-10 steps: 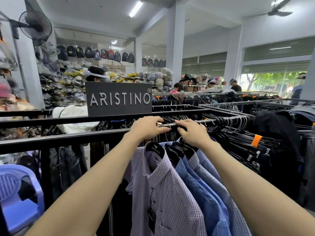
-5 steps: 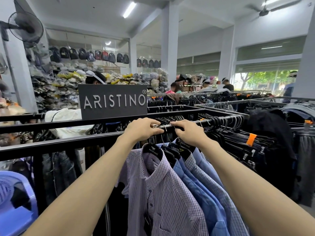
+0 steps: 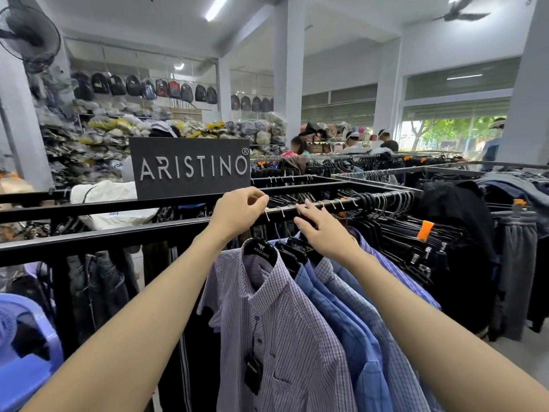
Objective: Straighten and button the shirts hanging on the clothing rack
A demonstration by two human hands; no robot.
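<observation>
Hooks (image 3: pixel 280 211) at twelve o'clock get spaced: left hand (image 3: pixel 237 214) pinches one, right hand (image 3: pixel 322 231) spread over hangers (image 3: pixel 300 248).

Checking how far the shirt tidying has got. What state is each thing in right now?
Left hand: at the rail, pinching a hanger hook.
Right hand: open, fingers resting on the hangers.
Purple checked shirt: hanging, front buttoned.
Blue shirt: hanging, front hidden.
Ceiling light: on.
</observation>
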